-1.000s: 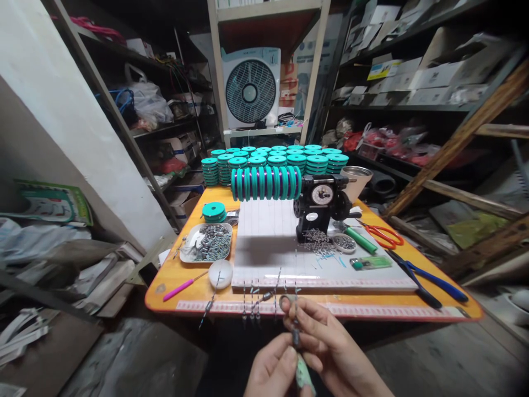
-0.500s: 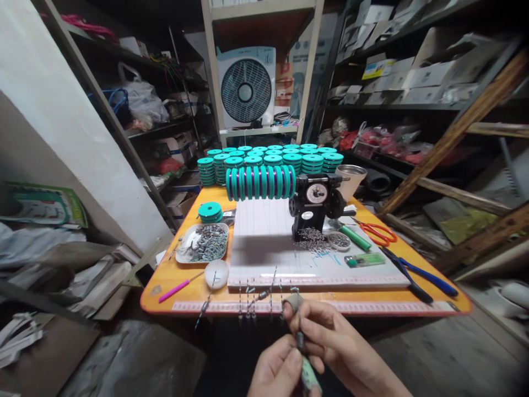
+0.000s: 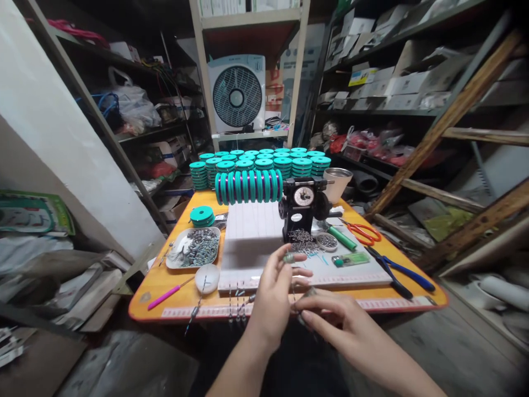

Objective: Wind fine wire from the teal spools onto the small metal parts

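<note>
My left hand is raised over the table's front edge, its fingers spread and a greenish wrap on one finger. Beside it, my right hand is closed in a pinch, with a greyish wrap on its index finger. A thin strand shows between the hands; whatever small dark piece the right fingers grip is mostly hidden. Left of my hands, several short dark strands with small metal parts hang at the table edge. One strand with a dark cylindrical piece hangs from near a small white round dish.
Teal spools sit on a black winder; more spools stack behind. A white tray of metal parts, a pink-handled tool, orange scissors, blue-black pliers and a green cutter lie around the white board.
My hands were together low, gripping a small dark piece. The left has let go, moved up and forward, and spread its fingers; the right has moved slightly right. The view has shifted.
</note>
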A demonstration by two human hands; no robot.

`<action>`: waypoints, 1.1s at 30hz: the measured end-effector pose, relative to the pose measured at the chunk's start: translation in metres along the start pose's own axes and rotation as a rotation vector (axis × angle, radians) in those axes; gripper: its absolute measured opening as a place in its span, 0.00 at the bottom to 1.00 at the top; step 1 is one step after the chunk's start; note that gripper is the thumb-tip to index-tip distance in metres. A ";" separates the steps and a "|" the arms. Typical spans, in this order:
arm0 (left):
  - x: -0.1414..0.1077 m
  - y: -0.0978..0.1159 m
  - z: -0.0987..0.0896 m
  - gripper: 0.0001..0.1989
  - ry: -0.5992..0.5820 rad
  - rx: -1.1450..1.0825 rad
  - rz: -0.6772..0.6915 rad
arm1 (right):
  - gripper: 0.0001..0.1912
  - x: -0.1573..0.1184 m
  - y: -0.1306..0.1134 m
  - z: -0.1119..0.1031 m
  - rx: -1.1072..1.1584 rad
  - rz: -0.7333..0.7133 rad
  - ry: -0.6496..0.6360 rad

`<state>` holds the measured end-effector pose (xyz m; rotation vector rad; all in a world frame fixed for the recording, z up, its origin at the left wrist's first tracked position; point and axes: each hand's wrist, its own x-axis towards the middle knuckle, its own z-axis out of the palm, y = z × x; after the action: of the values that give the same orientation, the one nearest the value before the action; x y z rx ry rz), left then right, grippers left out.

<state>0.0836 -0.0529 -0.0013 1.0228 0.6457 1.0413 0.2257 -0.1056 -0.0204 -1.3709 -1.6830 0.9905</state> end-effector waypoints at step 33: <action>-0.011 -0.012 -0.013 0.19 -0.070 -0.158 -0.138 | 0.15 0.106 -0.047 -0.027 0.963 0.211 -0.056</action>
<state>0.0733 -0.0604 -0.0182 0.8618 0.5593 0.9167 0.2134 -0.0048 0.0411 -0.8547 -0.8530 1.6686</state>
